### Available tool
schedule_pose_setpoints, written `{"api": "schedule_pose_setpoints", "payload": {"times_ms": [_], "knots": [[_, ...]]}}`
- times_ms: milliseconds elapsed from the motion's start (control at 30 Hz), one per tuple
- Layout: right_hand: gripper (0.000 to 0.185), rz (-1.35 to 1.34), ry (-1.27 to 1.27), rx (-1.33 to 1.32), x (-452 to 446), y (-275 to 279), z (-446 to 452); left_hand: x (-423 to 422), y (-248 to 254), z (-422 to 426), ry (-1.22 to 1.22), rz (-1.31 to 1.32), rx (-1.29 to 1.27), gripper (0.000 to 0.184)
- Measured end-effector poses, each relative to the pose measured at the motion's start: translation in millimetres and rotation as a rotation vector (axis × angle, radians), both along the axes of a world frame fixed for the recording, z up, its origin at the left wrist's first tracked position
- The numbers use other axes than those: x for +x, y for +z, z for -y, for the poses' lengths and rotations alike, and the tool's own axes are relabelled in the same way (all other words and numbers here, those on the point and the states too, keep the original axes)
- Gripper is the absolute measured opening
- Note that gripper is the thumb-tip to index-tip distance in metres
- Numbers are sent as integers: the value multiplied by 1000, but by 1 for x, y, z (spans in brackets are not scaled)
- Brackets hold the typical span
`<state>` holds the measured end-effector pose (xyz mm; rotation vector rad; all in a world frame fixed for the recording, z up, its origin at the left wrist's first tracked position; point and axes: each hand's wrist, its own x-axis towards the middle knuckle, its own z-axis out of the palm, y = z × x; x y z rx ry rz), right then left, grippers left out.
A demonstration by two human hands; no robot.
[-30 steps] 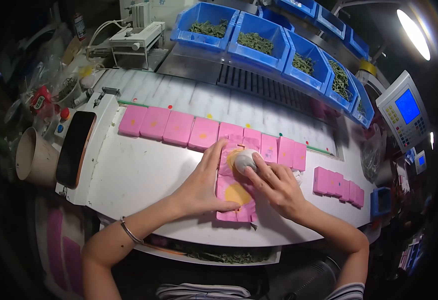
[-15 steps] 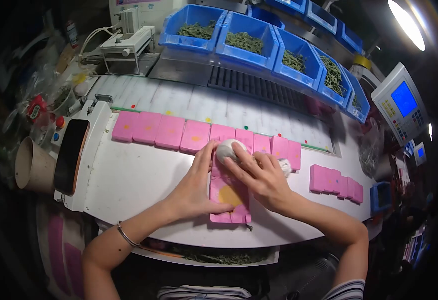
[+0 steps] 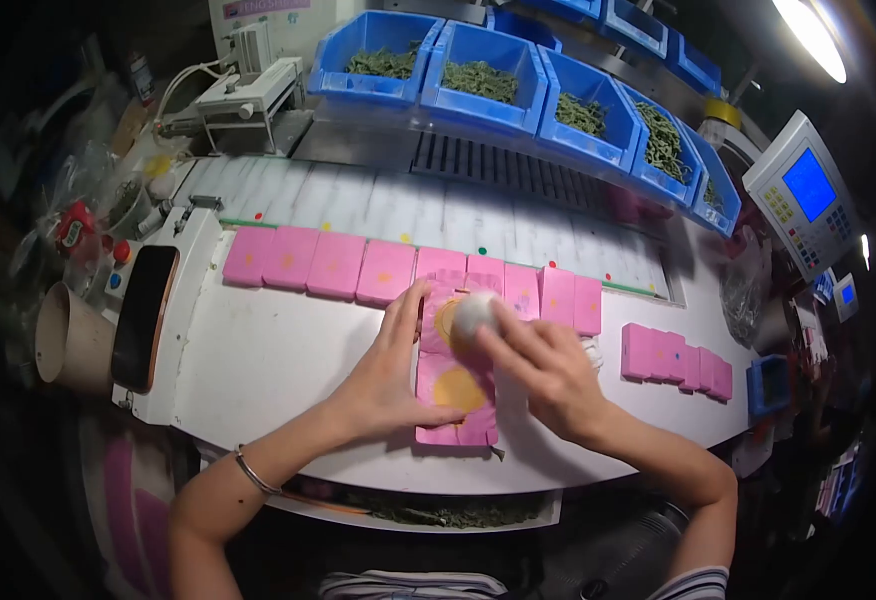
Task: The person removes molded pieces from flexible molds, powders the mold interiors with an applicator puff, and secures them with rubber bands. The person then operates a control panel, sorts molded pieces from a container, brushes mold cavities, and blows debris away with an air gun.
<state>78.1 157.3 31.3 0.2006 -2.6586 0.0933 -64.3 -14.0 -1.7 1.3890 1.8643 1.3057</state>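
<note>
Two pink paper packets (image 3: pixel 448 436) lie end to end in front of me, each with a yellow round patch on its wrinkled upper face. My left hand (image 3: pixel 383 375) holds them along the left edge, fingers by the far packet and thumb on the near one. In my right hand (image 3: pixel 553 380) is a white round object (image 3: pixel 477 314), blurred by motion, over the right side of the far packet. Whether it touches the paper I cannot tell. Behind the packets runs a row of pink blocks (image 3: pixel 334 264); a white cloth-like thing (image 3: pixel 592 350) shows partly beside my right hand.
A shorter row of pink blocks (image 3: pixel 668 358) sits at the right. Blue bins (image 3: pixel 488 102) of dried green leaves hang at the back, near a scale display (image 3: pixel 810 190). A phone (image 3: pixel 146 318) and a beige cup (image 3: pixel 68 335) stand left. Below the edge is a leaf-filled drawer (image 3: pixel 548 513).
My right hand has drawn the white round object right and slightly toward me, uncovering the far packet's yellow patch. My left hand keeps its place on the packets. The view has shifted slightly.
</note>
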Motion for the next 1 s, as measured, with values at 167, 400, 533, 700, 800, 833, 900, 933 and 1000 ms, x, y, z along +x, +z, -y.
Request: {"api": "schedule_pose_setpoints", "payload": {"times_ms": [167, 400, 533, 700, 800, 833, 900, 933, 1000], "knots": [[49, 12, 89, 149, -6, -3, 15, 0, 2, -2, 15, -149, -6, 125], [49, -61, 32, 55, -16, -4, 3, 0, 5, 0, -19, -183, -34, 132], [59, 83, -12, -77, 1, 4, -6, 3, 1, -2, -49, -308, -56, 129], [61, 138, -300, -118, 59, -2, -6, -4, -1, -1, -14, -160, 6, 118], [56, 120, -332, 9, 67, -8, 7, -5, 4, -6, 15, 45, 45, 98], [61, 128, -289, -104, 63, -8, 14, -6, 1, -8, 41, 191, 97, 89], [79, 98, -236, -371, 46, -5, 26, 0, 2, -10, 130, 276, 200, 59], [87, 63, -220, -464, 35, -6, 28, 1, 0, -11, 123, 267, 194, 59], [82, -9, -159, -600, 17, -6, 26, 0, -9, -9, 195, 365, 307, 45]]}}
